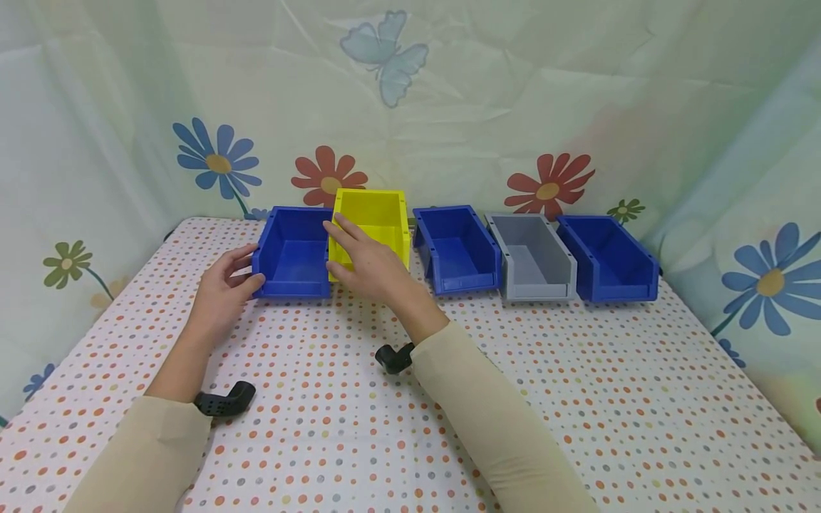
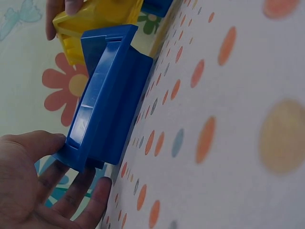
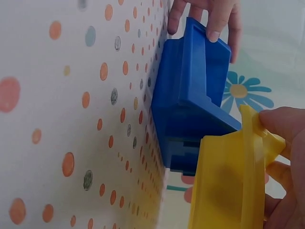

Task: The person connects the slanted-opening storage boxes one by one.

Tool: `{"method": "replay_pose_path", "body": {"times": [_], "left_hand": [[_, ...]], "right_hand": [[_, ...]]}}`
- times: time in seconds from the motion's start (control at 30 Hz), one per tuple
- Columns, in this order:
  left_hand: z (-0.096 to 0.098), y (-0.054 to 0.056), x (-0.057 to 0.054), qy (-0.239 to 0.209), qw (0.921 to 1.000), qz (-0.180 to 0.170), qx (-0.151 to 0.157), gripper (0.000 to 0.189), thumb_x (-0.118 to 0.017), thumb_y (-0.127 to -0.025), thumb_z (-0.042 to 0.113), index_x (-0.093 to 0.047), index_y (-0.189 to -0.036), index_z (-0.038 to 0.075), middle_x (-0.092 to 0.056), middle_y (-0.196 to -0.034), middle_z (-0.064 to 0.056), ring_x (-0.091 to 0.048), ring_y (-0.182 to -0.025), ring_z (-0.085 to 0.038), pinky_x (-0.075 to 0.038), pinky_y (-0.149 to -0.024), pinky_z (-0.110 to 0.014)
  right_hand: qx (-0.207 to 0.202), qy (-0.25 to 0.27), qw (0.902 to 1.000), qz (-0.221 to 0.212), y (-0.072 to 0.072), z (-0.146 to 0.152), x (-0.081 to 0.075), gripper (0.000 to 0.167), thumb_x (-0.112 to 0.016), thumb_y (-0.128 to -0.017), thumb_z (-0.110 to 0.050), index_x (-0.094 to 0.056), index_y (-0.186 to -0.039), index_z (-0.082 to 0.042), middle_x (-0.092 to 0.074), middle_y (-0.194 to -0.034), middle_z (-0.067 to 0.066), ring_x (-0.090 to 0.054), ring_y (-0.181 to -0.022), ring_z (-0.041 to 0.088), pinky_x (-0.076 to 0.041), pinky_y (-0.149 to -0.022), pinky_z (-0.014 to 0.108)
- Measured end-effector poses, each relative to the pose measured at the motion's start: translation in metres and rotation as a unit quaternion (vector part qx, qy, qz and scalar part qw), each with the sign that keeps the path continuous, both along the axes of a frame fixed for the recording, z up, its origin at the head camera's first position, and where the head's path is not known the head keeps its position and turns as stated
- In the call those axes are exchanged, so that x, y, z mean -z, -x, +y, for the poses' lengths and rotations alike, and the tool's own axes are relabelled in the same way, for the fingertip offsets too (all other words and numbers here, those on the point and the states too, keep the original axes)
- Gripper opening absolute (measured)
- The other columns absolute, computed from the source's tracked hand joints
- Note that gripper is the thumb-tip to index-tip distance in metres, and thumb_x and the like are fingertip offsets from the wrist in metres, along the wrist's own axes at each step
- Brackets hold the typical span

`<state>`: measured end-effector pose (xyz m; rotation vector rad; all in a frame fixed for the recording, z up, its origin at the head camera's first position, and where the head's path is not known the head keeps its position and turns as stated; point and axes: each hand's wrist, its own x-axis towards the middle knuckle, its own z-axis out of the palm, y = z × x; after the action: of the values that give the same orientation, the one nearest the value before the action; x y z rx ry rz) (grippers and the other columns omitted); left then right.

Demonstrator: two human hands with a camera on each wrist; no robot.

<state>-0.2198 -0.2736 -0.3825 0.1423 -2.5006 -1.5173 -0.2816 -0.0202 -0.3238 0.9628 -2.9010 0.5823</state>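
At the left end of the row is a wide blue storage bin (image 1: 295,260). My left hand (image 1: 224,285) holds its left side, with the thumb at the front corner and the other fingers along the outer wall, as the left wrist view (image 2: 102,102) also shows. My right hand (image 1: 368,260) grips the left wall of a yellow storage bin (image 1: 378,206). In the right wrist view the yellow bin (image 3: 226,181) hangs above the tabletop, beside the blue bin (image 3: 176,105). Both bins look bare inside; part of the yellow one is hidden behind my right hand.
Right of the yellow bin stand a narrower blue bin (image 1: 457,249), a grey bin (image 1: 532,256) and another blue bin (image 1: 609,258), side by side. A dotted cloth (image 1: 321,442) covers the table. A flowered curtain (image 1: 462,128) hangs close behind the row.
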Motion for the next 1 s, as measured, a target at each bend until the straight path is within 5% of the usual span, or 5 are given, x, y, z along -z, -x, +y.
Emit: {"method": "replay_pose_path", "body": {"times": [0.13, 0.3, 0.53, 1.0], "left_hand": [[0.001, 0.001, -0.001, -0.001, 1.0, 0.0, 0.002, 0.059, -0.055, -0.108, 0.026, -0.034, -0.163, 0.024, -0.039, -0.165, -0.015, -0.047, -0.145, -0.041, -0.045, -0.115, -0.059], [0.0, 0.001, -0.001, 0.0, 1.0, -0.002, 0.002, 0.059, -0.054, -0.108, 0.028, -0.033, -0.163, 0.025, -0.038, -0.165, -0.015, -0.046, -0.146, -0.041, -0.045, -0.114, -0.06], [-0.002, 0.0, 0.001, -0.006, 1.0, -0.003, 0.002, 0.059, -0.055, -0.108, 0.028, -0.033, -0.163, 0.026, -0.038, -0.165, -0.014, -0.046, -0.146, -0.04, -0.045, -0.115, -0.06], [-0.002, 0.0, 0.001, 0.0, 1.0, -0.002, 0.001, 0.059, -0.054, -0.108, 0.029, -0.033, -0.163, 0.027, -0.038, -0.165, -0.015, -0.047, -0.145, -0.04, -0.046, -0.113, -0.061]], "right_hand": [[0.0, 0.001, 1.0, -0.001, 0.0, 0.001, 0.0, 0.07, -0.055, -0.107, -0.041, -0.019, -0.167, -0.031, -0.011, -0.175, -0.009, -0.068, -0.084, 0.019, -0.058, -0.081, 0.028], [-0.002, 0.0, 1.0, 0.0, 0.0, 0.0, 0.001, 0.07, -0.055, -0.107, -0.04, -0.019, -0.167, -0.03, -0.01, -0.175, -0.009, -0.07, -0.102, 0.022, -0.06, -0.089, 0.03], [-0.009, -0.004, 0.9999, -0.01, 0.0, -0.001, 0.005, 0.07, -0.053, -0.108, -0.039, -0.018, -0.167, -0.03, -0.008, -0.176, -0.008, -0.069, -0.083, 0.019, -0.057, -0.073, 0.026], [-0.008, -0.006, 0.9999, -0.012, 0.0, -0.001, 0.015, 0.069, -0.053, -0.108, -0.04, -0.019, -0.167, -0.03, -0.01, -0.175, -0.007, -0.065, -0.125, 0.026, -0.059, -0.098, 0.035]]}}
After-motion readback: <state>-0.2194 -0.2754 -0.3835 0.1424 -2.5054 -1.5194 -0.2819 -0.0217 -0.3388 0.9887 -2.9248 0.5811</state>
